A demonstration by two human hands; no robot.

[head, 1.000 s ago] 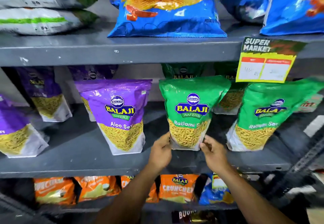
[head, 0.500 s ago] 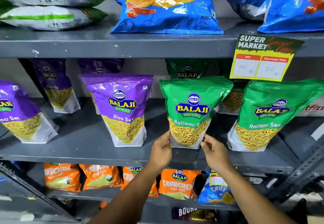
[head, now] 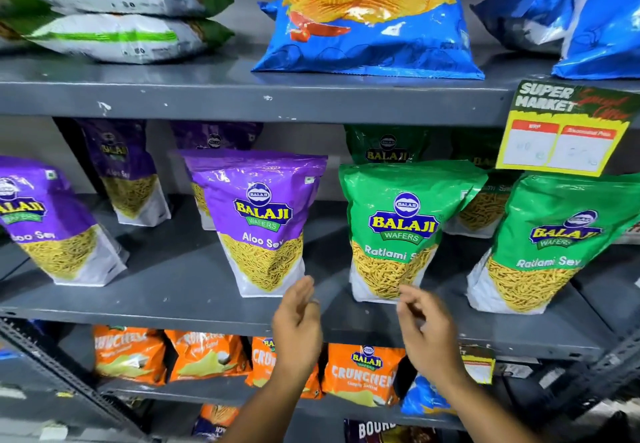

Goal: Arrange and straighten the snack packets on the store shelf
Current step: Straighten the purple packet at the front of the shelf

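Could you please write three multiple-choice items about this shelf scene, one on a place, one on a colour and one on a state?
1. Where does the price card hang?
A. On the top shelf's front edge, at the right
B. On the bottom shelf
C. On the purple Aloo Sev packet

2. What colour is the Ratlami Sev packet nearest the hands?
A. Orange
B. Green
C. Blue

3. What are the hands doing?
A. Both grip a packet
B. One lifts a packet
C. Both are open, holding nothing

Answers: 1 A, the card is clipped under the blue chip bags. 2 B, its top is green. 3 C, the left hand and right hand hover with spread fingers before the shelf.
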